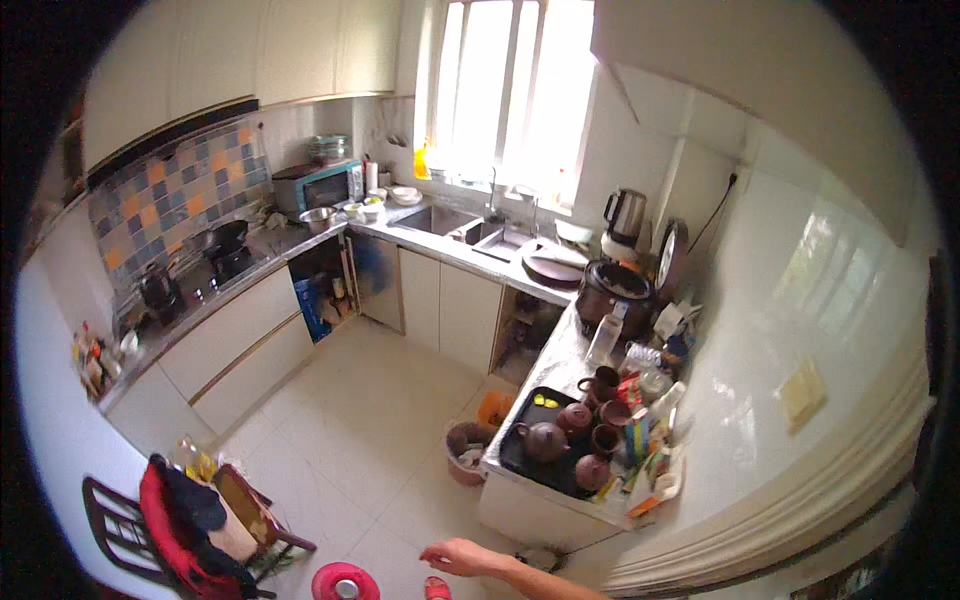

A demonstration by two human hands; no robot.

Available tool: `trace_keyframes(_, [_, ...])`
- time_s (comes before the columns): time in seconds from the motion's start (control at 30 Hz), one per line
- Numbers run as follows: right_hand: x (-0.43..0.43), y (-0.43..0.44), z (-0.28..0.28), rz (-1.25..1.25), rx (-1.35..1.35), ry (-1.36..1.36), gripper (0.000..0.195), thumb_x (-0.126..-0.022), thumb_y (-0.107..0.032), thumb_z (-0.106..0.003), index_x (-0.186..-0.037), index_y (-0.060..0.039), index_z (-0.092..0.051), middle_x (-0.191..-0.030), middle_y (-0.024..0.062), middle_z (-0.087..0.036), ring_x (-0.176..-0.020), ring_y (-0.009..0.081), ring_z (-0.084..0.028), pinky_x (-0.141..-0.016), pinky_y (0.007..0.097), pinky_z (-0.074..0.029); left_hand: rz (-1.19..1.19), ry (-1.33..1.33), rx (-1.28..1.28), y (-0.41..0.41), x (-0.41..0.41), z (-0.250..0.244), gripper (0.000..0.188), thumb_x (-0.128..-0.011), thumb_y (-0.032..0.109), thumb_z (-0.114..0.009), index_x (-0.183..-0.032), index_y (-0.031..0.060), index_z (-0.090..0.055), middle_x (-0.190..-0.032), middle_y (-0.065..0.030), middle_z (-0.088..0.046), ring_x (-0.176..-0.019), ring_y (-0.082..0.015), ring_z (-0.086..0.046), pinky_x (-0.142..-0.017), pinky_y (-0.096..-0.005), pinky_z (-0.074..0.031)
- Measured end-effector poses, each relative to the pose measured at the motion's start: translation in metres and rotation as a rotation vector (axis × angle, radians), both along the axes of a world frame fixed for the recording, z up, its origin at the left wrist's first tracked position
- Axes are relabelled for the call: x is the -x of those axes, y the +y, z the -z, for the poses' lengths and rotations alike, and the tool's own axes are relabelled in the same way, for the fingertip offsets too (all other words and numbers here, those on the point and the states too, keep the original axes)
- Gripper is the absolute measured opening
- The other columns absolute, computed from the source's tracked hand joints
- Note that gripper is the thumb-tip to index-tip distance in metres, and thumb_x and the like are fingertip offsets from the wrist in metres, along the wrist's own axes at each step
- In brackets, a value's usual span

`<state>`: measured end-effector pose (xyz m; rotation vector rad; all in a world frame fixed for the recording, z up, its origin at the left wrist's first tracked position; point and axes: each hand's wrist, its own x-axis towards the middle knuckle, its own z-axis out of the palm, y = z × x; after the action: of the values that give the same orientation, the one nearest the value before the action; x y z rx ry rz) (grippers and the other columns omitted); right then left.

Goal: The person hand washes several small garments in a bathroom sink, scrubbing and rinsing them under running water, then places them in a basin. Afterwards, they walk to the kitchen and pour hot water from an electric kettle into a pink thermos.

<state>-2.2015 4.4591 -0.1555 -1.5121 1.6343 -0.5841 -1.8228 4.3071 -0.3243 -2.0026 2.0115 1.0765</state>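
My right hand (455,557) reaches in from the bottom right, over the tiled floor. Its fingers point left, loosely bent, and nothing shows in them. Just below it is the toe of a red sandal (436,589). Left of the hand, at the bottom edge, sits a round red object (345,582) with a shiny metal centre, like a lid; its lower part is cut off. My left hand is out of view. Nearest on the right, the counter end carries a black tray (517,454) with a dark clay teapot (543,442) and several brown clay vessels.
A chair (124,525) draped with red and dark cloth stands lower left, beside a wooden stool (255,510). A waste bin (463,474) stands against the right counter. Farther back are a double sink (439,219), a microwave (322,187), a wok (225,236) and a dark cooker (615,289).
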Motion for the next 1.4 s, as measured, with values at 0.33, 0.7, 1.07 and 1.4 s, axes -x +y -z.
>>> trace_keyframes(0.33, [0.024,-0.319,-0.041,-0.311,0.198,0.001,0.029,-0.080,-0.012,-0.055,-0.108,-0.0079,-0.053,-0.102,0.0143,-0.057,-0.096,0.0320,-0.054,-0.080,0.0423,-0.044,-0.007,-0.112,0.036,-0.295,0.063,-0.001,0.017,-0.064,0.014,-0.058,-0.078,0.0050,-0.063,-0.076,-0.0090,-0.059,-0.072,-0.0207,-0.056,-0.068,-0.0326,-0.042])
trace_keyframes(0.7, [0.176,-0.549,-0.042,0.304,0.316,0.073,0.034,-0.081,-0.022,-0.057,-0.112,-0.0107,-0.050,-0.099,0.0169,-0.049,-0.083,0.0345,-0.056,-0.072,0.0416,-0.047,0.225,0.589,-0.059,-0.529,0.307,-0.122,0.011,-0.062,0.004,-0.061,-0.056,0.0060,-0.052,-0.049,0.0044,-0.046,-0.042,-0.0040,-0.039,-0.038,-0.0218,-0.029])
trace_keyframes(1.07, [0.460,-0.660,-0.081,0.639,0.405,0.143,0.039,-0.076,-0.040,-0.062,-0.085,-0.0023,-0.059,-0.082,0.0165,-0.056,-0.078,0.0311,-0.058,-0.067,0.0376,-0.047,0.552,0.801,-0.179,-0.683,0.628,-0.213,0.042,-0.086,0.038,-0.054,-0.055,0.0109,-0.044,-0.051,0.0054,-0.040,-0.045,-0.0036,-0.034,-0.040,-0.0214,-0.026])
trace_keyframes(1.4, [0.688,-0.751,-0.116,0.498,0.311,0.291,0.034,-0.065,-0.032,-0.067,-0.070,0.0009,-0.059,-0.063,0.0175,-0.059,-0.063,0.0327,-0.060,-0.060,0.0387,-0.049,0.610,0.824,-0.095,-0.790,0.863,-0.223,0.040,-0.087,0.022,-0.053,-0.051,0.0056,-0.043,-0.049,0.0061,-0.038,-0.046,-0.0030,-0.030,-0.042,-0.0225,-0.020])
